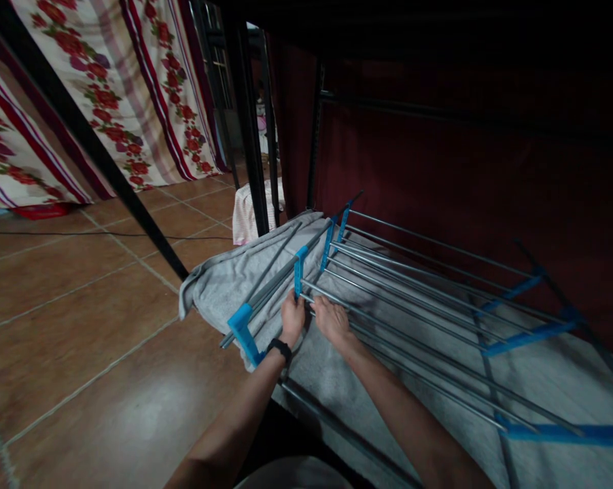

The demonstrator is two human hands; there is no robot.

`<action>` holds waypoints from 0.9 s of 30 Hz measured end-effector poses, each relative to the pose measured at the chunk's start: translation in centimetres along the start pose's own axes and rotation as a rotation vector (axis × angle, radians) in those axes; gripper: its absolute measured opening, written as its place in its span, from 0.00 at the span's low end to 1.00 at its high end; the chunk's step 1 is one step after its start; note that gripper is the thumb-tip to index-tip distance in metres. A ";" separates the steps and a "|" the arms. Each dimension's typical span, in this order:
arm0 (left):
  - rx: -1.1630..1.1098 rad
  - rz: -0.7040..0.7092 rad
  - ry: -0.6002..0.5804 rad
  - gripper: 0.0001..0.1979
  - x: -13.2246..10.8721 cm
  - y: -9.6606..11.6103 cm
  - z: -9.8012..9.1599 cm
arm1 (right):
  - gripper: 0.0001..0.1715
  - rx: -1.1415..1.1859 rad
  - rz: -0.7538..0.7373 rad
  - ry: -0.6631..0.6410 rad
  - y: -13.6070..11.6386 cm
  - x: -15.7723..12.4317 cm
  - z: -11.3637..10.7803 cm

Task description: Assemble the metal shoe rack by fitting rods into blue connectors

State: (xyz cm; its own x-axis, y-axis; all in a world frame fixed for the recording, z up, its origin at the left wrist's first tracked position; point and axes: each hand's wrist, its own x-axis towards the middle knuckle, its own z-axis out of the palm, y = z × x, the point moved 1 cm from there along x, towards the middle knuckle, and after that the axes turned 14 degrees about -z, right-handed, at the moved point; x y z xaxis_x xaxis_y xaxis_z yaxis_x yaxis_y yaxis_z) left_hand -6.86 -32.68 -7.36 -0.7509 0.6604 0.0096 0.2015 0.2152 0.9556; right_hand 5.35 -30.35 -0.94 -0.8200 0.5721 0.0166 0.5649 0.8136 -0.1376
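A rack of thin metal tubes [413, 288] with blue plastic brackets lies on grey cloth in front of me. My left hand [292, 316], with a black band on its wrist, is closed at the lower end of a blue bracket [299, 265]. Close beside it, my right hand [331, 318] has its fingers curled round the end of a metal tube near that bracket. Both hands partly hide the joint between them. Another blue bracket [241, 324] stands left of my left hand, and a long blue end piece [566, 430] lies at the lower right.
Black metal posts [253, 136] rise around the grey cloth [209, 278], with a dark frame overhead. A dark red cloth [413, 156] hangs behind the rack. Brown floor tiles [107, 360] lie to the left, crossed by a thin cable, below a floral curtain [133, 81].
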 end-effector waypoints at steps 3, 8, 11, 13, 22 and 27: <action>0.016 -0.005 0.033 0.07 0.0 -0.2 0.1 | 0.22 0.009 -0.007 0.009 0.1 0.1 -0.1; 0.103 -0.013 0.060 0.07 0.1 -0.3 0.1 | 0.22 0.043 -0.021 0.024 0.2 0.3 -0.1; 0.130 -0.003 0.062 0.09 0.1 -0.2 0.1 | 0.22 0.059 -0.022 0.018 0.2 0.4 -0.3; 0.111 -0.009 0.063 0.10 0.1 -0.2 0.1 | 0.22 0.063 -0.016 0.020 0.2 0.4 -0.4; 0.027 0.024 0.017 0.11 0.7 -0.1 -0.4 | 0.20 0.061 -0.022 0.072 -0.3 0.4 -0.1; -0.041 -0.018 0.021 0.27 -0.9 -0.1 -1.4 | 0.30 0.036 -0.220 0.265 -2.8 -3.6 -0.2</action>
State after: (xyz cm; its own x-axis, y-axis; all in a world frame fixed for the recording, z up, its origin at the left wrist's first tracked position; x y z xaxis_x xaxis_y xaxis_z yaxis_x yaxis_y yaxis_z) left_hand -7.10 -34.27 -7.01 -0.7670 0.6417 -0.0020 0.1621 0.1967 0.9670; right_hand 6.71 -34.70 -0.42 -0.8667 0.3941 0.3059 0.3697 0.9191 -0.1365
